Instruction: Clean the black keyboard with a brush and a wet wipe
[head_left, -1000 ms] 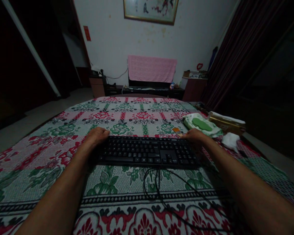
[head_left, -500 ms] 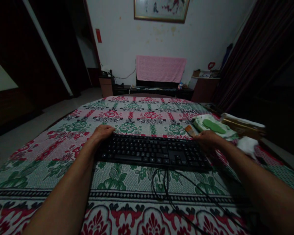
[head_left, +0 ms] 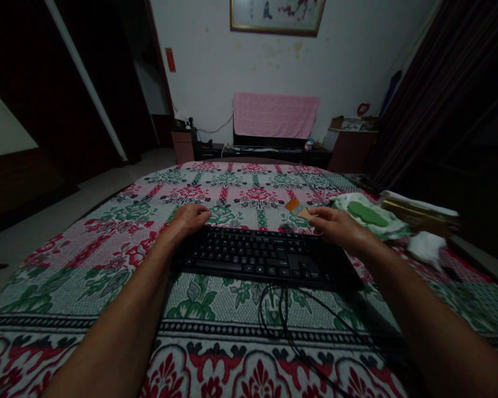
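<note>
left hand grips keyboard, right hand rests atop

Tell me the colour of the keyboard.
The keyboard is black, keys and frame alike; the head view shows it.

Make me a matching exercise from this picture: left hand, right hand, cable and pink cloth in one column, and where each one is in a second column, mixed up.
Things:
1. left hand
2. right hand
3. cable
4. pink cloth

Places:
A. hanging at the far end of the room
B. looped on the bedspread, nearer than the keyboard
C. at the keyboard's far left corner
D. at the keyboard's far right edge, next to the orange card

Pairs: 1-C, 2-D, 3-B, 4-A
</note>
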The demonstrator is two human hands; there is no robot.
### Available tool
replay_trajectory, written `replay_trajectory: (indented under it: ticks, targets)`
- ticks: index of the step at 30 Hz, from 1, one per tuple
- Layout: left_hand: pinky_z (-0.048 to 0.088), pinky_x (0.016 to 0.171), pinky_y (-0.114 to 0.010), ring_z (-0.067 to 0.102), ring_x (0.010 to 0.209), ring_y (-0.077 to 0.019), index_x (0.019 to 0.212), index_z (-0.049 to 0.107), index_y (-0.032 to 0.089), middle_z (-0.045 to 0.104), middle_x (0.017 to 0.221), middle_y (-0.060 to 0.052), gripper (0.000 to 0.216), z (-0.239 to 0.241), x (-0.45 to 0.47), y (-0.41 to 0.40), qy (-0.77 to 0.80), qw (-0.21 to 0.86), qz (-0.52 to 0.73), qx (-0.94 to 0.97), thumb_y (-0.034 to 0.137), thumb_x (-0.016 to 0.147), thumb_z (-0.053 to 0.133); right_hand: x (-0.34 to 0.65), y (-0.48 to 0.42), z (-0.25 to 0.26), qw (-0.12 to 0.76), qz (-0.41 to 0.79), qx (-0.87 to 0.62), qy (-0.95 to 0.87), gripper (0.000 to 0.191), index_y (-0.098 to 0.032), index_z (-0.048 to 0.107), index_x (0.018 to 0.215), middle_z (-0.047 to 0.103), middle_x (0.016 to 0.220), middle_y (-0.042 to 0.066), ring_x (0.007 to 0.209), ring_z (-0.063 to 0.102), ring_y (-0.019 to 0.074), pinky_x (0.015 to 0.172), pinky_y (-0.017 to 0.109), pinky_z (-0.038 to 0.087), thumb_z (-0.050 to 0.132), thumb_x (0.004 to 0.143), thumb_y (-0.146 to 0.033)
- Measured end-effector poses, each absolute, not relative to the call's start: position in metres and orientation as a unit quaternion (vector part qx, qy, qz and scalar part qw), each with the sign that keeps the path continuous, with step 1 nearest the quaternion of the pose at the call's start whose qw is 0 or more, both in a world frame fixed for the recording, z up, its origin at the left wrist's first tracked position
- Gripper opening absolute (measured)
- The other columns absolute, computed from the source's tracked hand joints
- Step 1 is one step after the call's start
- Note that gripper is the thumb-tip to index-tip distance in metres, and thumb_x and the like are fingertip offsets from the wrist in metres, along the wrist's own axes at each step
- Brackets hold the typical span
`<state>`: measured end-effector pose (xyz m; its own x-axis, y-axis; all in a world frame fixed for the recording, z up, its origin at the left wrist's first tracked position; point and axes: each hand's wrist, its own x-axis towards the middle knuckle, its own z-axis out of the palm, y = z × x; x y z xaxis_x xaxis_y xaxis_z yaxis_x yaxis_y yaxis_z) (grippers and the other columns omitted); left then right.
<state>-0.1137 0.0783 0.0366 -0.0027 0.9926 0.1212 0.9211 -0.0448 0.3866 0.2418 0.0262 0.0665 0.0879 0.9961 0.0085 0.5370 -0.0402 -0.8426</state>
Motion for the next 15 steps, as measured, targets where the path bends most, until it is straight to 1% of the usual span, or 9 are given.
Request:
replay_trajectory:
  ticks: [2,5,8,11,15]
  targets:
    - [0.042,0.075,-0.024,0.063,0.09,-0.0203,0.096,0.074,0.022,0.073,0.095,-0.003,0.035,0.038,-0.113,0.077,0.673,0.102,0.186,0.709,0.04,0.079,0.048,0.225,0.018,0.064,0.364,0.344,-0.623,-0.601,0.028,-0.017,0.068,0.095,0.061,0.069,-0.001,0.052,0.046,0.0084,0.045,0.02,0.033,0.06,0.074,-0.034]
    - [0.042,0.072,-0.023,0.064,0.086,-0.019,0.094,0.074,0.02,0.073,0.091,-0.003,0.034,0.037,-0.115,0.076,0.659,0.122,0.182,0.72,0.038,0.079,0.048,0.21,0.011,0.06,0.382,0.353,-0.592,-0.616,0.03,-0.017,0.07,0.091,0.062,0.071,-0.002,0.051,0.044,0.0075,0.046,0.019,0.032,0.061,0.073,-0.04]
    - [0.042,0.07,-0.023,0.064,0.083,-0.018,0.09,0.073,0.019,0.073,0.086,-0.002,0.033,0.035,-0.114,0.074,0.635,0.13,0.192,0.737,0.038,0.078,0.049,0.205,0.008,0.056,0.391,0.349,-0.576,-0.627,0.032,-0.017,0.07,0.086,0.063,0.071,-0.001,0.054,0.047,0.0085,0.048,0.02,0.033,0.064,0.07,-0.044]
    - [0.041,0.067,-0.024,0.063,0.076,-0.0171,0.084,0.073,0.019,0.071,0.078,-0.001,0.034,0.036,-0.103,0.07,0.607,0.112,0.209,0.758,0.041,0.079,0.048,0.201,0.007,0.051,0.404,0.338,-0.57,-0.631,0.033,-0.018,0.069,0.083,0.065,0.074,0.0,0.058,0.051,0.0102,0.05,0.02,0.035,0.065,0.068,-0.047]
    - [0.04,0.066,-0.024,0.061,0.071,-0.0158,0.079,0.072,0.018,0.069,0.073,-0.001,0.031,0.036,-0.088,0.068,0.584,0.097,0.204,0.78,0.037,0.08,0.047,0.193,0.003,0.048,0.393,0.355,-0.575,-0.624,0.037,-0.018,0.067,0.078,0.062,0.068,-0.001,0.055,0.05,0.0102,0.048,0.02,0.034,0.064,0.066,-0.053]
